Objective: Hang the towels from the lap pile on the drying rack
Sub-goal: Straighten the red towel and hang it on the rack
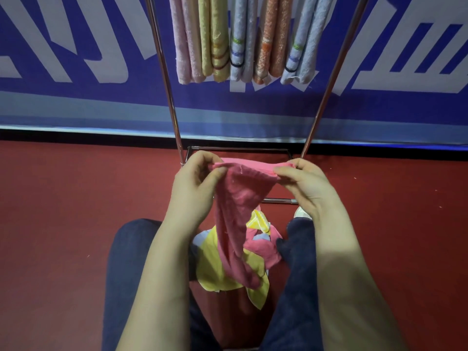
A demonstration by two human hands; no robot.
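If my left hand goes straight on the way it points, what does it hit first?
Likely the drying rack's low crossbar just beyond the left hand, which pinches the pink towel; depth is unclear.

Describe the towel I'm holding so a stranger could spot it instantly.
Below the metal drying rack, find the two hands. The pink towel stretches between left hand and right hand, pinched at its top edge. Unlike the yellow towel under it, it is held up.

Red floor [63,198], a blue banner [76,102] with big white shapes along its far edge, dark blue trousers [126,249]
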